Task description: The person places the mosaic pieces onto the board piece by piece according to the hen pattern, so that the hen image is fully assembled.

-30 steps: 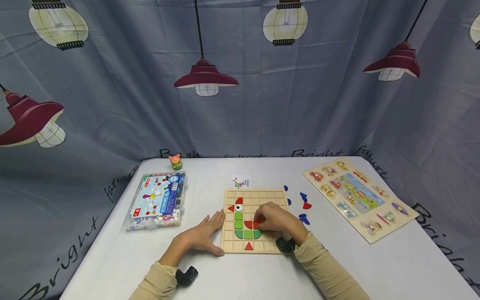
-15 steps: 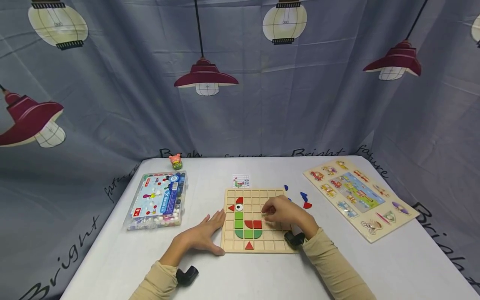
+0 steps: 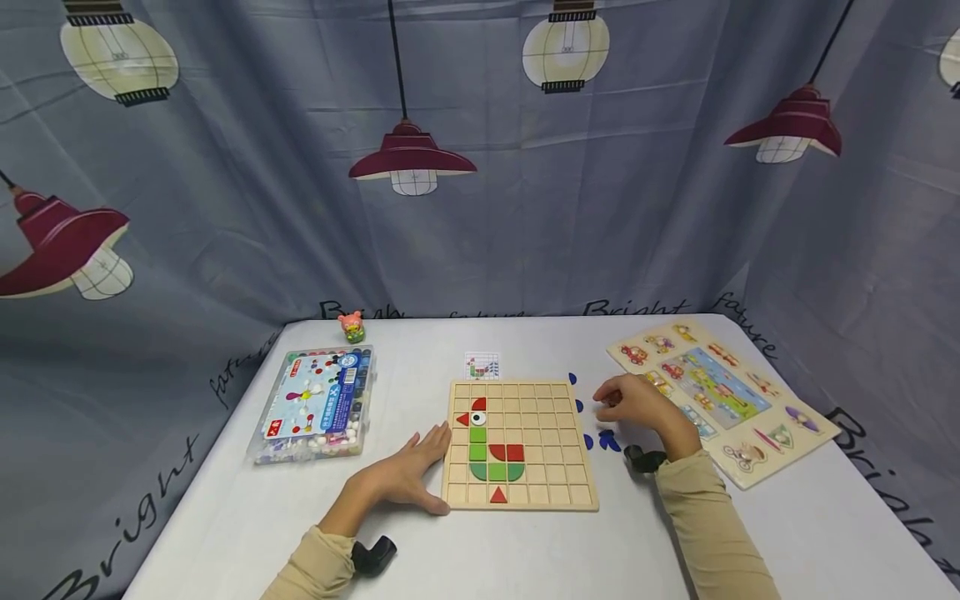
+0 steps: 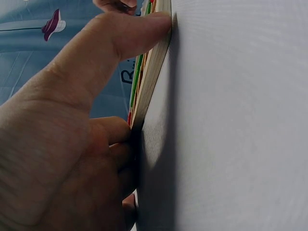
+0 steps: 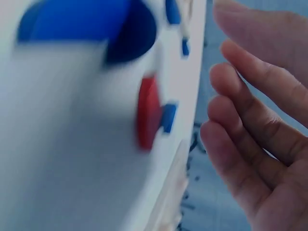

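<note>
Your left hand (image 3: pixel 410 471) spread against the grid board (image 3: pixel 555 483) at its left edge; a light brace should do. Right of it, blue pieces (image 3: pixel 609 441) on the desk (image 3: pixel 517 554). Your right hand (image 3: pixel 637 404), loosely curved, empty, near the red piece (image 5: pixel 148 113) lying there; best pinch its edges.

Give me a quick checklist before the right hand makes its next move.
1. Left hand touching the board: ok, at its left edge.
2. Right hand free: ok, holding nothing.
3. Loose red piece gripped: not ok, it lies on the table apart from the fingers.
4. Pattern card unobstructed: ok, beyond the board.
5. Card's fine print readable: cannot tell, too small.
</note>
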`<state>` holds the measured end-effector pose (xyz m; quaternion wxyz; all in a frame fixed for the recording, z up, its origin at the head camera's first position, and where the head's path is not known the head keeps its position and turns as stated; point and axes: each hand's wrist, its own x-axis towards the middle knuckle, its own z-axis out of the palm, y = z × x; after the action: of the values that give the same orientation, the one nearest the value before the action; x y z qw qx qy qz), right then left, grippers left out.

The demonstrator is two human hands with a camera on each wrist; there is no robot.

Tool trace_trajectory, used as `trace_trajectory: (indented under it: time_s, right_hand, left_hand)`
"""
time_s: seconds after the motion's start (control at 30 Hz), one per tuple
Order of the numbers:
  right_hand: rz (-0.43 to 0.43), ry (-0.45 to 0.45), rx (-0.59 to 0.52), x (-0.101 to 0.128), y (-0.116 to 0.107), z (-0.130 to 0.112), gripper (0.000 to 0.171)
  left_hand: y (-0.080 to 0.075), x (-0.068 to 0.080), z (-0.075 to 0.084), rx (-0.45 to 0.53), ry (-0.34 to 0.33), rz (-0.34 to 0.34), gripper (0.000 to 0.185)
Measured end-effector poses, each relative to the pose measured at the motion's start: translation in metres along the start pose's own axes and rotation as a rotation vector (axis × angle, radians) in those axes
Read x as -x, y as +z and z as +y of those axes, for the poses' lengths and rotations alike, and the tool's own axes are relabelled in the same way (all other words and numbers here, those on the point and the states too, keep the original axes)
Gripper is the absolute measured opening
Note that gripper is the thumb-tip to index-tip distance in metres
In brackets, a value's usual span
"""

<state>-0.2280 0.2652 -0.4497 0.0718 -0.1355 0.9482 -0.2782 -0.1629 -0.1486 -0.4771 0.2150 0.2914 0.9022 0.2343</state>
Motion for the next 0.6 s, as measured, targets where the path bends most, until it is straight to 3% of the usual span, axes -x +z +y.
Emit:
trace_trajectory:
  time_s: [0.37, 0.6]
  right_hand:
    - [-0.039, 0.138, -0.009, 0.004, 0.002, 0.029, 0.028]
    - [-0.033, 0.156, -0.028, 0.003, 0.001, 0.031, 0.025]
  left_hand:
    - [0.003, 0.0, 0.0, 0.006, -0.004, 0.002, 0.117]
    - [0.002, 0.0, 0.0, 0.007, 0.001, 0.013, 0.117]
